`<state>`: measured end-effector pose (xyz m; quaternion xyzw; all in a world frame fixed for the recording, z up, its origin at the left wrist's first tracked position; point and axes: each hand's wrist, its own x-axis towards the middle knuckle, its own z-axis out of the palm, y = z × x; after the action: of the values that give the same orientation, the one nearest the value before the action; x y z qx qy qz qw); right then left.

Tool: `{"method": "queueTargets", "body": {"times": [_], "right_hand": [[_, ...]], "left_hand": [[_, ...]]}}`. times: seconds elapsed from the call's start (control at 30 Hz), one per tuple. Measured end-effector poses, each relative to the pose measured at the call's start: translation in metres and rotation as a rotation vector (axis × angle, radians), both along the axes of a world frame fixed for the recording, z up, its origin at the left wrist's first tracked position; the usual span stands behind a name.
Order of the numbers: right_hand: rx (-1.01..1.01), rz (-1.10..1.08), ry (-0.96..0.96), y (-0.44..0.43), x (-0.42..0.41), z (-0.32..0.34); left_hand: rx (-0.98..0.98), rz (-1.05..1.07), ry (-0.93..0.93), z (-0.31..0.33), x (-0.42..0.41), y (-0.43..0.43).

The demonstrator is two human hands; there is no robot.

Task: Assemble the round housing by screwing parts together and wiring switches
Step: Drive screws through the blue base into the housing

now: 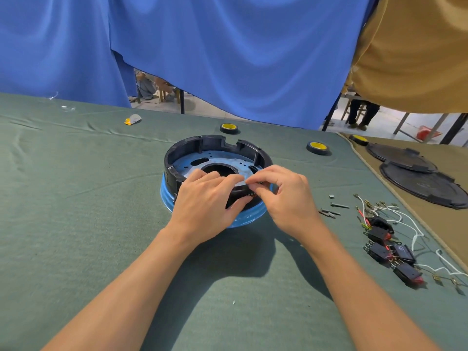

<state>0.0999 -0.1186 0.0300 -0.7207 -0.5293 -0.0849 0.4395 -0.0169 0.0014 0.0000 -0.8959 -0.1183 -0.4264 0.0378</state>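
The round black housing sits on a blue base ring in the middle of the green table cloth, with a bluish metal plate inside it. My left hand grips the housing's near wall, fingers curled over the rim and thumb on the outside. My right hand hovers beside it and pinches something small at the near rim; what it holds is hidden by the fingertips. Several black rocker switches with white and red wires lie at the right. A few screws lie between them and the housing.
Two tape rolls lie behind the housing, a third on the tan cloth at right. Two black round covers lie at the far right. A small grey and orange scrap lies at the back left. Blue curtains hang behind.
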Motion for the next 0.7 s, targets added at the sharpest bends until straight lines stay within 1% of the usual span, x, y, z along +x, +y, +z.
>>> {"method": "queueTargets", "body": {"times": [0.13, 0.27, 0.37, 0.53, 0.6, 0.7], "right_hand": [[0.031, -0.058, 0.093, 0.002, -0.005, 0.000], [0.056, -0.139, 0.098, 0.005, -0.013, -0.005], [0.069, -0.155, 0.044, 0.003, -0.015, -0.008], [0.066, -0.132, -0.168, -0.007, -0.011, -0.017], [0.062, -0.128, -0.190, -0.009, -0.011, -0.019], [0.086, -0.124, -0.171, -0.009, -0.010, -0.020]], "left_hand": [[-0.009, -0.002, 0.007, 0.001, 0.000, -0.001], [-0.015, -0.002, 0.009, 0.001, -0.001, 0.000], [-0.010, -0.004, -0.004, 0.001, 0.000, -0.001], [-0.006, -0.013, -0.033, -0.001, 0.001, 0.000], [-0.005, -0.012, -0.030, -0.001, 0.001, 0.001], [0.005, -0.011, -0.019, -0.002, 0.000, 0.001]]}}
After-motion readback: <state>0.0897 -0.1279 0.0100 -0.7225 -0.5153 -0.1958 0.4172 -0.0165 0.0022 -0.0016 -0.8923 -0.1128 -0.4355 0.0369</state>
